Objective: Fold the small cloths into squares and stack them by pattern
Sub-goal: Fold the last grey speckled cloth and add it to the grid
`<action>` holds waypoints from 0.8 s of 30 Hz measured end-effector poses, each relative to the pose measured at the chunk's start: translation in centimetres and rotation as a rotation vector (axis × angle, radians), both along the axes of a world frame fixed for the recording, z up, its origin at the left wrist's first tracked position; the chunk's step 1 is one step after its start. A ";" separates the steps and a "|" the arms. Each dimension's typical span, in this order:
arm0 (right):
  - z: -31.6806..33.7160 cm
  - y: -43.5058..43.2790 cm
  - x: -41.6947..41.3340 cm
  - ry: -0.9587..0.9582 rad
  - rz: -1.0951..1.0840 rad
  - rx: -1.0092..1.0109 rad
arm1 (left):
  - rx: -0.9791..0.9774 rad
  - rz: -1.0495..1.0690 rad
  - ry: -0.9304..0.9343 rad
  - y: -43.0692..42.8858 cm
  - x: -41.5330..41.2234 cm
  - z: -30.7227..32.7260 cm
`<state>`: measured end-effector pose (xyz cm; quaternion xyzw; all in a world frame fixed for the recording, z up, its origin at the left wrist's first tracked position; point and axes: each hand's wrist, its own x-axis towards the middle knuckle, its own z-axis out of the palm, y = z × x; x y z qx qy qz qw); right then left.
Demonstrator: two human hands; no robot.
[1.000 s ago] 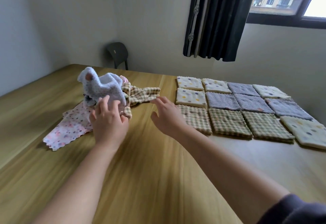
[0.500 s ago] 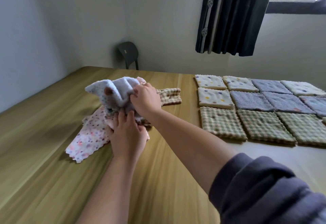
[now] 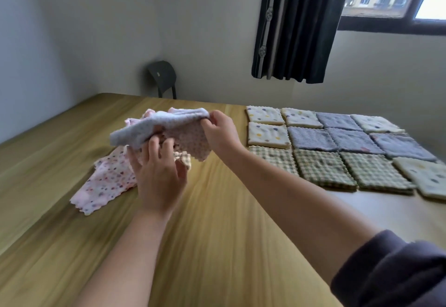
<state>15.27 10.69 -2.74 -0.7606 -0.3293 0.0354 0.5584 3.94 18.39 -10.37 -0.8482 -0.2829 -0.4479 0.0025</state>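
Left hand (image 3: 158, 174) and right hand (image 3: 222, 132) grip the cloth (image 3: 154, 125): bunched before, now stretched, long axis rising left-to-right mid-frame.

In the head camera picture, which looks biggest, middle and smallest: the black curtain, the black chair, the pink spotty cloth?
1. black curtain
2. pink spotty cloth
3. black chair, though it stands farther away, so it only looks smallest here.

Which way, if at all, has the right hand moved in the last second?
Yes: the right hand went left, off the nearest folded checked square, to grip the lavender cloth.
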 end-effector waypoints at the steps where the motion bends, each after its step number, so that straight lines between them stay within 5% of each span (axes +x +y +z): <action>1: -0.2 -1.6 0.2 0.021 -0.010 0.006 | 0.014 -0.036 -0.006 -0.5 -0.1 0.2; 13: -5.7 -18.9 -1.0 0.331 0.005 0.090 | 0.190 -0.434 0.050 -9.1 -0.7 1.0; 24: -6.4 -27.5 0.3 0.400 -0.078 0.101 | 0.191 -0.612 0.141 -15.8 1.5 -0.2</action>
